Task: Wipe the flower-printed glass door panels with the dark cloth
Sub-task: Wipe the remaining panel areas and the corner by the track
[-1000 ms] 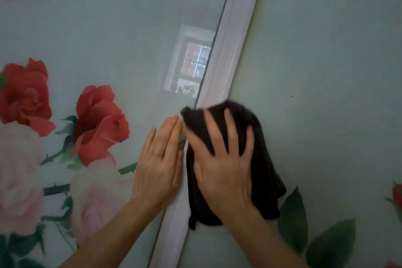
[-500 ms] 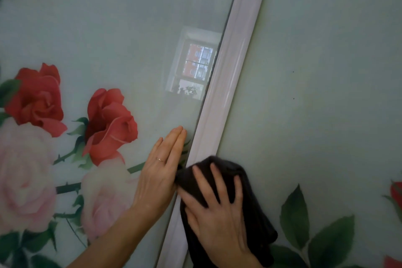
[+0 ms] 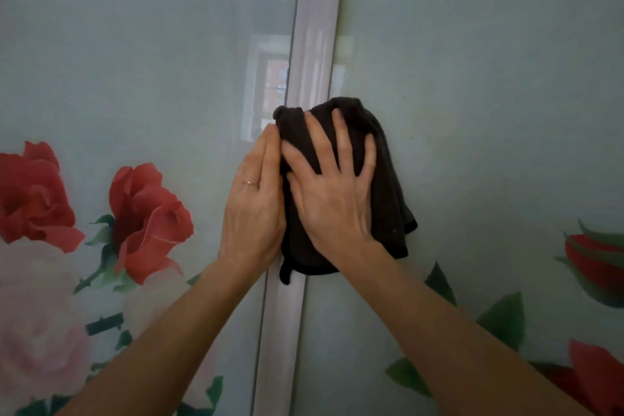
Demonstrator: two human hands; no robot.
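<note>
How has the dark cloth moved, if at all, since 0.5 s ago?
Yes, up the white frame. The dark cloth had its top near the base of the red rose; now it's above the bloom.

Dark cloth (image 3: 386, 196), crumpled, flat against right pale-green glass panel (image 3: 489, 94), overlapping white frame (image 3: 317, 27), rose-printed left panel (image 3: 135, 61)

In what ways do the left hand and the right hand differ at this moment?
The right hand spreads its fingers and presses the dark cloth; the left hand holds its fingers together on the left glass panel beside it. The left hand wears a ring; the right hand shows none. Both lie flat.
</note>
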